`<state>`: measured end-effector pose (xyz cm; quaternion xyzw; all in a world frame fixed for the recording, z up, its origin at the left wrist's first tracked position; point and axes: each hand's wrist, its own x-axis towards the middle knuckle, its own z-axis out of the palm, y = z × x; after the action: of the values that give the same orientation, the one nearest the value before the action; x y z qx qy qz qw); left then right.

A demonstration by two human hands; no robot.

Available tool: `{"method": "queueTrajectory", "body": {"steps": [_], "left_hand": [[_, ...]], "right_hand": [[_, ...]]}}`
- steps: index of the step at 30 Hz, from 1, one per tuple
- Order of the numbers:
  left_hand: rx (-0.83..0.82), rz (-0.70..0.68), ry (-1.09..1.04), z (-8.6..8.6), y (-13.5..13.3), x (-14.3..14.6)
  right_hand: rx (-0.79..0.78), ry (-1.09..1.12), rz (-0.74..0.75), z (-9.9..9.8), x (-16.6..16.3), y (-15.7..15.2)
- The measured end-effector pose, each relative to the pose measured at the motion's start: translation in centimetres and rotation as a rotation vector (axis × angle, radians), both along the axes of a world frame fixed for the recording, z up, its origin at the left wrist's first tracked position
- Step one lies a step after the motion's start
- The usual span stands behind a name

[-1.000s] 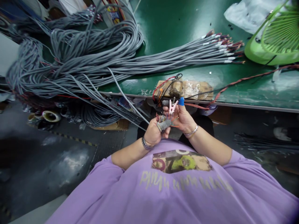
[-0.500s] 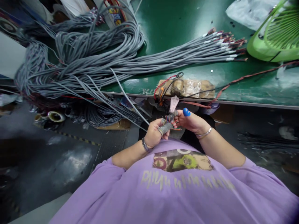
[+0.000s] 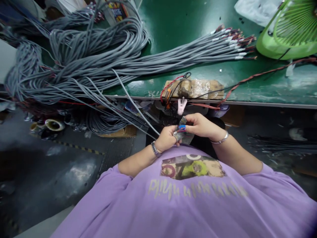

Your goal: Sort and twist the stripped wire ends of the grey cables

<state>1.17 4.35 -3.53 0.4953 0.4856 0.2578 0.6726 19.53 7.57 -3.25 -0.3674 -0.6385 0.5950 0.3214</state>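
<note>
My left hand [image 3: 166, 138] is closed around the end of a grey cable [image 3: 135, 103], which runs down to it from the bundle on the bench. Worn grey coverings wrap some of my fingers. Thin coloured wires [image 3: 182, 130] fan out of the cable end between the two hands. My right hand [image 3: 201, 126] pinches these wires, its thumb in a blue cover and pressed toward the index finger. The exact wires in the pinch are too small to make out. Just above my hands hangs a pale pink clip [image 3: 182, 105] at the bench edge.
A wooden block [image 3: 205, 89] with tape and leads sits at the edge of the green bench [image 3: 170, 19]. Many grey cables [image 3: 158, 61] lie across it. A green fan [image 3: 284, 36] stands at right, a plastic bag [image 3: 257, 11] behind. Coiled cable [image 3: 104, 122] lies below.
My right thumb has come down from its raised position and now presses onto the wires. The right hand has turned over them. The view has shifted slightly.
</note>
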Motion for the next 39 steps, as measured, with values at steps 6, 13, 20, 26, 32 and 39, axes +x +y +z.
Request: {"method": "queueTrajectory", "body": {"steps": [6, 13, 20, 26, 32, 39], "left_hand": [[0.038, 0.145, -0.049, -0.4, 0.0, -0.4], [0.101, 0.163, -0.081, -0.9, 0.0, -0.4], [0.073, 0.243, -0.144, -0.7, -0.1, -0.7], [-0.034, 0.355, -0.259, 0.9, 0.0, -0.4], [-0.013, 0.322, -0.301, 1.7, 0.4, 0.8], [0.002, 0.351, -0.260, 1.4, 0.8, 1.6]], "right_hand": [[-0.067, 0.028, -0.093, -0.1, 0.9, -0.1], [-0.273, 0.191, -0.206, 0.0, -0.6, -1.2], [-0.374, 0.310, -0.225, -0.8, -1.7, -0.7], [-0.535, 0.495, -0.231, -2.3, -0.7, 1.2], [-0.259, 0.455, -0.410, -1.9, -2.5, 2.1], [-0.311, 0.497, -0.559, -1.4, -4.1, 2.5]]}}
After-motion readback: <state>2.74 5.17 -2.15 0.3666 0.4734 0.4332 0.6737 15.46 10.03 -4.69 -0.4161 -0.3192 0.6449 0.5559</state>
